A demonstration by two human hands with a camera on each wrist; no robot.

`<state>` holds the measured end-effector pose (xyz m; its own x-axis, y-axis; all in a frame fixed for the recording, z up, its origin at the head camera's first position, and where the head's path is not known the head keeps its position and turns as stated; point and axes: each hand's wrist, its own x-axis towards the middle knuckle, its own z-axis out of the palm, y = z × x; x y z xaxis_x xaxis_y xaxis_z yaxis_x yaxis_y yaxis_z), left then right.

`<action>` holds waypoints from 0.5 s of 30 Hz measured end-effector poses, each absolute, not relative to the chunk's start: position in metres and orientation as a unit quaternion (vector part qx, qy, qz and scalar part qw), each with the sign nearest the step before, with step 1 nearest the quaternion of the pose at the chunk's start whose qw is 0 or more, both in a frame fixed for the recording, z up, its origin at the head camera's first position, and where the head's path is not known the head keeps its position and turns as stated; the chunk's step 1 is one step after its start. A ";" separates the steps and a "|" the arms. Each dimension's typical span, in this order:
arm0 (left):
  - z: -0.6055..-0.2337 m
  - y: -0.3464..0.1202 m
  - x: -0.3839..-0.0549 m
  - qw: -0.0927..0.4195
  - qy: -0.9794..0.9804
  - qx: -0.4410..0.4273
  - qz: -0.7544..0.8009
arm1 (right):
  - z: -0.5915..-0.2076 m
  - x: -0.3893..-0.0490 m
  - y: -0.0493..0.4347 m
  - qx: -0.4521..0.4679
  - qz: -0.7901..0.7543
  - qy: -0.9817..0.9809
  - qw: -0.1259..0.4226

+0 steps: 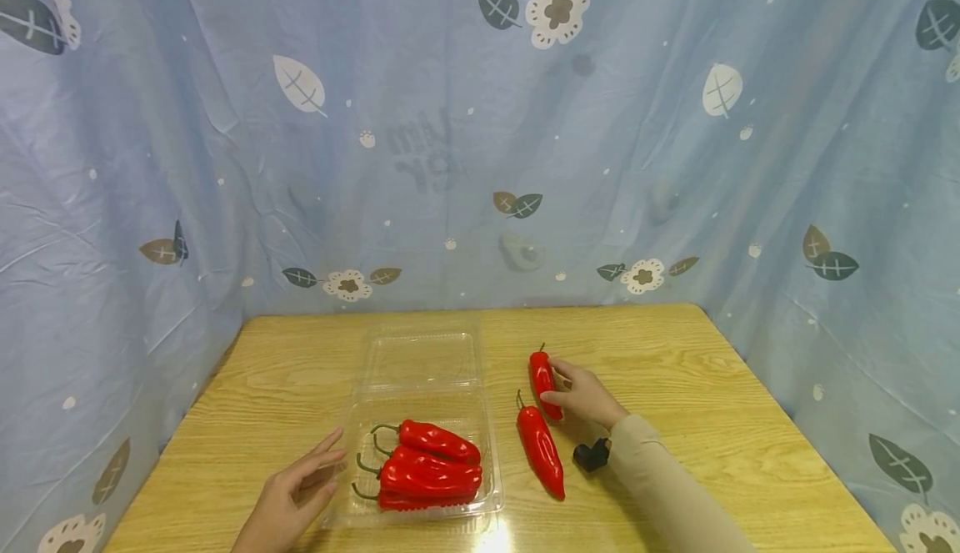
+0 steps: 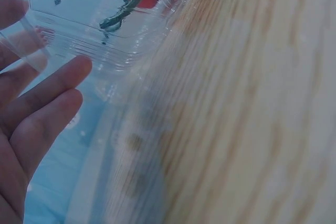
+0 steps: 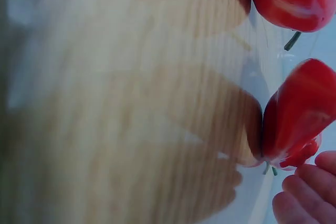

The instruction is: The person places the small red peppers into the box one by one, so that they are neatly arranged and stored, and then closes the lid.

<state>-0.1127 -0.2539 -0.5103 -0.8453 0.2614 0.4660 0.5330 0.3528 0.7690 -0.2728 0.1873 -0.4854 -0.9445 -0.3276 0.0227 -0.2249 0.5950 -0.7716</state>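
Note:
My right hand (image 1: 588,394) reaches over the farther loose red pepper (image 1: 542,376), its thumb and fingertips at that pepper's right side. In the right wrist view, fingers (image 3: 310,195) lie close to a red pepper (image 3: 302,111); the thumb is out of sight there. A nearer red pepper (image 1: 540,453) lies on the table, stem pointing away. Several red peppers (image 1: 431,471) lie side by side in a clear plastic clamshell box (image 1: 491,453), stems to the left. Beside the box's left edge, my left hand (image 1: 292,490) holds nothing, fingers loosely extended. Whether it touches the box I cannot tell.
The box's clear lid (image 1: 422,357) is folded back flat toward the far side. A black wrist device (image 1: 592,455) sits at my right wrist. Beneath everything is a wood-grain table (image 1: 712,403), bordered by a blue patterned curtain (image 1: 450,119) behind and at both sides.

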 end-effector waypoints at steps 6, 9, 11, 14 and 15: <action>-0.510 -0.253 -0.112 0.134 -0.813 -0.237 -0.515 | -0.489 -0.275 0.187 -0.153 -0.423 0.891 0.066; -0.508 -0.252 -0.112 0.135 -0.815 -0.239 -0.511 | -0.490 -0.276 0.186 -0.154 -0.422 0.891 0.066; -0.508 -0.252 -0.112 0.136 -0.816 -0.244 -0.506 | -0.490 -0.276 0.185 -0.156 -0.420 0.892 0.065; -0.508 -0.252 -0.112 0.138 -0.818 -0.243 -0.503 | -0.489 -0.277 0.183 -0.157 -0.415 0.894 0.065; -0.508 -0.252 -0.112 0.139 -0.818 -0.242 -0.502 | -0.489 -0.277 0.182 -0.157 -0.414 0.894 0.064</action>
